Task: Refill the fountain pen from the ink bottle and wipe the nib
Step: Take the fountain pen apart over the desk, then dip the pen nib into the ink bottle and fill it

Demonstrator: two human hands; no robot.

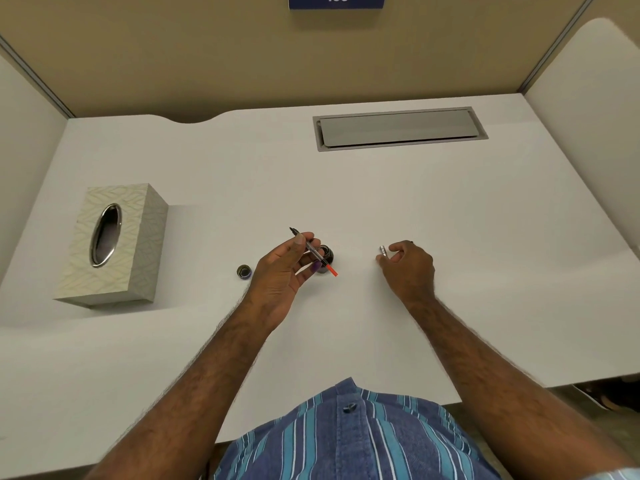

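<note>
Tissue box [114, 242] at far left on the worktop [381, 202], well apart from the rest; no tissue shows in its oval slot. Near it to the right, the bottle cap [244, 271] lies off, open side up.

Left hand [282, 271] raised, thumb and fingertips pinching the fountain pen section with converter [313, 251]: dark nib up and to the left, orange end down and to the right, held tilted over the open ink bottle [326, 258], which stands just behind the fingers.

Right hand [408, 263] rests on the worktop well right of the bottle, fingers curled round a silvery pen part [383, 250], probably barrel or cap.

Risks, as I judge them: bottle is uncapped and close to the left knuckles, so a nudge could tip it. Nib may drip on the white worktop. Tissues are a far reach, and none stands ready for the wipe.
</note>
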